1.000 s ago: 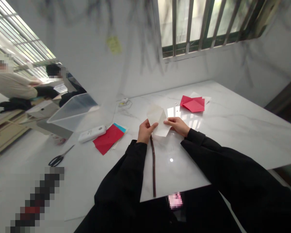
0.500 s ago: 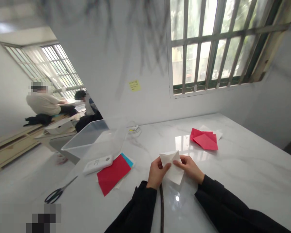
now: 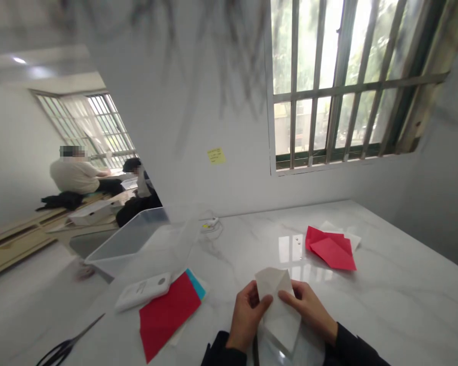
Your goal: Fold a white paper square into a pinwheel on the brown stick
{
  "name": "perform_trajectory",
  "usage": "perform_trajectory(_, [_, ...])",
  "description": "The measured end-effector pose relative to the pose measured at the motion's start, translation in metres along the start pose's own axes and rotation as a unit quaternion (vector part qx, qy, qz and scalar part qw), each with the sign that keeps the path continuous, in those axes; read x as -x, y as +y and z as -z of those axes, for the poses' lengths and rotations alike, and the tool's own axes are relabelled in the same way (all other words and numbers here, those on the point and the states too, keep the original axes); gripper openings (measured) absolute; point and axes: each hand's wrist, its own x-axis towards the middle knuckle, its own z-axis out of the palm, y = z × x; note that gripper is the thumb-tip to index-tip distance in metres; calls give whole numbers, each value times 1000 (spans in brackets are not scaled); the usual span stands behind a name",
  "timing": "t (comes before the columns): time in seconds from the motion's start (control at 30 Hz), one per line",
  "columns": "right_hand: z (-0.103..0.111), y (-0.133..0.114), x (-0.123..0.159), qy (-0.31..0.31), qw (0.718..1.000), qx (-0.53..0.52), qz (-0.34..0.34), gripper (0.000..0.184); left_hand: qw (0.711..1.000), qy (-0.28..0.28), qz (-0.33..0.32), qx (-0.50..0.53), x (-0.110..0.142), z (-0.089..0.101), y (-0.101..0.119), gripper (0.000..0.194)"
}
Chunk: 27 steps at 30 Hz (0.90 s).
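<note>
Both my hands hold a folded white paper point(image 3: 278, 305) just above the white marble table point(image 3: 385, 305), low in the view. My left hand point(image 3: 247, 317) pinches the paper's left edge with thumb over the fold. My right hand point(image 3: 311, 310) grips the right side, fingers curled against the sheet. Black sleeves cover both wrists. To the left of my hands lies a red sheet point(image 3: 166, 317) on top of a blue one and a white one.
Folded red paper point(image 3: 330, 247) on white paper lies at the back right. A clear plastic bin point(image 3: 137, 241), a white device point(image 3: 143, 291) and scissors point(image 3: 66, 345) sit left. Barred window above; two people sit far left in another room.
The view has tilted up, so my hands and the paper now sit lower in the picture. The dark strap under my hands has nearly left the view. My grip on the paper is unchanged.
</note>
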Motion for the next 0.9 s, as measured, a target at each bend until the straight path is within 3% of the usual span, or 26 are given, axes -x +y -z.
perform_trajectory(0.37, [1,1,-1,17,999,6,-30,52,999,24,12,-23,-1,-1,2,61])
perform_trajectory(0.5, [3,3,-5,90,990,-87,-71,59,996,60,-21,-61,0,6,6,62])
perform_trajectory(0.6, [2,3,-8,142,974,-155,-80,60,987,31,-70,-142,4,10,12,55])
perform_trajectory(0.7, [0,2,-8,146,973,-164,-76,61,965,-26,-113,-235,10,5,18,57])
perform_trajectory(0.8, [-1,3,-7,108,984,-128,-65,59,952,-37,-133,-274,14,-6,20,34])
perform_trajectory(0.87, [0,4,-7,71,992,-92,-55,57,952,-11,-140,-273,15,-11,17,11])
perform_trajectory(0.9, [0,5,-7,58,994,-73,-48,55,953,7,-141,-268,15,-13,14,13])
